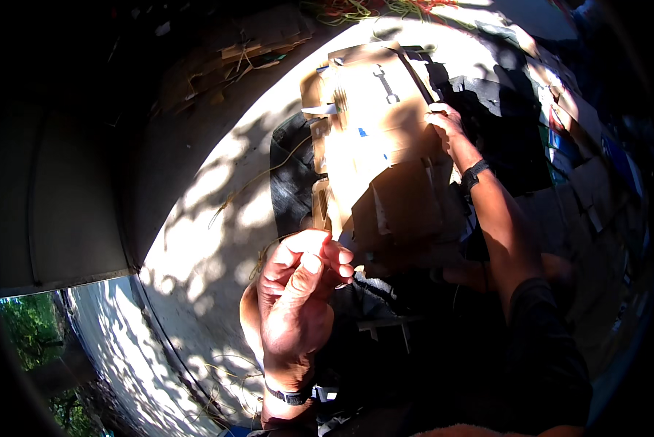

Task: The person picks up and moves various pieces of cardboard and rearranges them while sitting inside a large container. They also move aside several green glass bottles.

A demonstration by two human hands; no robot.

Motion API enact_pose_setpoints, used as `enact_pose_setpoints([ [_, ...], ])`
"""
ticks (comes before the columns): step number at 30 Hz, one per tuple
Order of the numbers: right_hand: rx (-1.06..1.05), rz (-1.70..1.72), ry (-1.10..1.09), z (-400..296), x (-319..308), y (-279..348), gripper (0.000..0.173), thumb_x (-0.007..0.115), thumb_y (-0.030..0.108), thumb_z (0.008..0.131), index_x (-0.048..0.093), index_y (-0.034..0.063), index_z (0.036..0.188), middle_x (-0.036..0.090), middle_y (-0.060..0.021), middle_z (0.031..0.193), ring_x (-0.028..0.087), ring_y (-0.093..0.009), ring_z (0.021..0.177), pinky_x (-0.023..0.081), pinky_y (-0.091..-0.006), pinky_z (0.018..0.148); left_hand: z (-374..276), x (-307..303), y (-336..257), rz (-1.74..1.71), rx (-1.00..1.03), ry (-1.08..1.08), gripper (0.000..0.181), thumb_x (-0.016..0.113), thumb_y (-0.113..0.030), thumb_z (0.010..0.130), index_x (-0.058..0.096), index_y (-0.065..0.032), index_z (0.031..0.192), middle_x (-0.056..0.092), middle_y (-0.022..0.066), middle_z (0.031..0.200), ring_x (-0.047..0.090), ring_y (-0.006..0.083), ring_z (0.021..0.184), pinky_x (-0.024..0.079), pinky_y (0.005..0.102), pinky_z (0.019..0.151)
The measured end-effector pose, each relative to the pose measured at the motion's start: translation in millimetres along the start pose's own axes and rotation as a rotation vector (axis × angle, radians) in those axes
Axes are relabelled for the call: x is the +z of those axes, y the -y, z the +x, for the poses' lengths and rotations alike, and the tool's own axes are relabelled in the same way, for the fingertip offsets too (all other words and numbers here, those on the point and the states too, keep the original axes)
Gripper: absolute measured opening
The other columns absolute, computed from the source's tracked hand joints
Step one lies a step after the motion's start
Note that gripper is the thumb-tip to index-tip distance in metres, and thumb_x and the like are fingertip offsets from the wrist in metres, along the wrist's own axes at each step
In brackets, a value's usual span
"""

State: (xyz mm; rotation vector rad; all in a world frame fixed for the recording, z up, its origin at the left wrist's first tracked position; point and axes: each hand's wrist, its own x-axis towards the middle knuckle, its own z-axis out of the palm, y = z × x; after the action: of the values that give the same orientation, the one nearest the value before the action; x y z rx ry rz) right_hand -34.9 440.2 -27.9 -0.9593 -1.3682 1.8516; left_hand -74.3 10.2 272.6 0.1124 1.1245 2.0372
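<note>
A stack of flattened cardboard (pixel 403 131) lies before me, partly in hard sunlight and partly in shade. On its upper part rests a double open-ended wrench (pixel 386 84). My right hand (pixel 448 127) is at the stack's right edge with its fingers curled; what they close on is too small and dark to tell. Nearer to me, my left hand (pixel 299 289) is raised below the stack's lower left corner. Its fingers are bent and the thumb lies against them. Whether a thin thing is pinched there cannot be made out.
Black sheeting (pixel 291 175) lies under the stack. A yellowish cord (pixel 261 176) trails left over the concrete floor (pixel 217 196). Tangled coloured cords (pixel 354 11) lie at the far end. More flattened cardboard sits at the upper left (pixel 267 41) and along the right (pixel 589 180).
</note>
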Motion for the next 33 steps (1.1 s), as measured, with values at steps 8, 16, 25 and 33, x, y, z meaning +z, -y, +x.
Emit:
enact_pose_setpoints([
  [8,-0.069,-0.467,-0.137,5,-15,-24,0.029,0.078,0.007,0.070,0.068,0.0082,0.097,0.065,-0.0007,0.085,0.060,-0.012,0.078,0.050,-0.0294,0.072,2,7,0,0.011,-0.022,-0.046,0.029,0.062,-0.016,0.095,0.059,0.0029,0.117,0.067,0.0153,0.098,0.065,0.0213,0.085,0.053,0.0331,0.080],
  [16,-0.206,-1.109,-0.200,-63,-2,14,0.040,0.076,0.015,0.067,0.062,0.0089,0.104,0.066,-0.0158,0.102,0.065,-0.034,0.098,0.053,-0.0420,0.081,0,10,12,0.061,0.018,0.026,0.036,0.057,-0.022,0.099,0.054,0.0028,0.124,0.062,0.0141,0.103,0.061,0.0204,0.091,0.051,0.0338,0.085],
  [25,0.032,-1.055,-0.107,-90,-31,145,0.036,0.069,0.022,0.071,0.070,-0.0033,0.098,0.070,-0.0254,0.099,0.069,-0.035,0.095,0.054,-0.0410,0.083,2,-3,16,0.096,-0.090,0.126,0.034,0.060,-0.026,0.098,0.057,-0.0015,0.123,0.064,0.0098,0.111,0.061,0.0174,0.097,0.049,0.0322,0.088],
  [33,-0.224,-0.562,0.016,-113,-134,286,0.037,0.076,0.031,0.076,0.069,0.0001,0.094,0.071,-0.0136,0.091,0.067,-0.020,0.069,0.056,-0.0338,0.064,1,-2,17,0.165,-0.123,0.126,0.032,0.063,-0.025,0.096,0.060,-0.0030,0.119,0.066,0.0081,0.112,0.062,0.0163,0.098,0.049,0.0306,0.088],
])
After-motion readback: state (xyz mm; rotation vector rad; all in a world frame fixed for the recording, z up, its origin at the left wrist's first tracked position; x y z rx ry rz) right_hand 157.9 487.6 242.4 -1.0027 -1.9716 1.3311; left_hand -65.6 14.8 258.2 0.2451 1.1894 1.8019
